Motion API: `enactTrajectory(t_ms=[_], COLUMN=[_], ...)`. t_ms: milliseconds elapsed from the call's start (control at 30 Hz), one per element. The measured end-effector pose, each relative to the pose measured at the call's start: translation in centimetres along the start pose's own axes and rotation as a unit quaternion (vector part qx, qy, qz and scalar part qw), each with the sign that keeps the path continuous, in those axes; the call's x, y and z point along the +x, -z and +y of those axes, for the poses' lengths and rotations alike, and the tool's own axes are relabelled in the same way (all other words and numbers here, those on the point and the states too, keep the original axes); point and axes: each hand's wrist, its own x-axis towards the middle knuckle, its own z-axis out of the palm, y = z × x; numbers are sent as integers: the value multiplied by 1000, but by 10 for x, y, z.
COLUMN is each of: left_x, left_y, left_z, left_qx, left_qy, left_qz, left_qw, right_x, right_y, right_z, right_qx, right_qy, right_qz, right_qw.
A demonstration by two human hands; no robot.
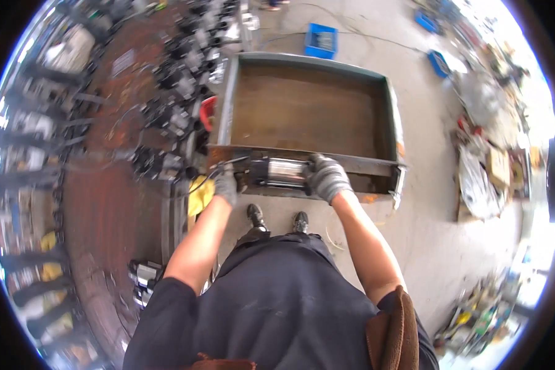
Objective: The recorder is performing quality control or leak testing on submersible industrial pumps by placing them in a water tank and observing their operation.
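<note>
A cylindrical electric motor (286, 172) with a shiny silver middle and black ends lies level across the front rim of a large metal tank (308, 57). My right hand (328, 177), in a grey glove, is closed around its right end. At the other end my left hand (226, 187), gloved too, grips the motor's dark left end; its fingers are partly hidden. A thin black cable (233, 161) runs from beside that hand toward the left. Brownish liquid or a brown bottom (308, 111) shows inside the tank.
On the left, a reddish-brown bench (114, 203) carries a row of similar motors (166, 117). A yellow cloth (200, 195) hangs near my left hand, and a red basin (208, 113) stands by the tank. Blue bins (321, 41) sit beyond; bagged goods (480, 179) lie right.
</note>
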Motion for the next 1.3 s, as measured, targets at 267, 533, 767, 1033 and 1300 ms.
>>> enactTrajectory(t_ms=[267,533,767,1033,1300], left_x=[4,-11,-4,7,10], left_y=[49,2,9,15,-3], left_z=[82,127,135,118,118], left_qx=[21,-144,-54,56,-107], left_qy=[85,23,66,-26,151], left_qz=[-127,-163,-174,-197,-212], left_qw=[988,976,981,978,960], right_x=[-53,-67,-56,-43,-50], right_y=[-31,-56,-36,-59,-96], right_z=[176,292,252,265,165], right_qx=[134,211,226,466,410], right_qy=[-165,-421,-439,-306,-24], right_qz=[327,317,336,334,136], right_qw=[921,823,802,760,902])
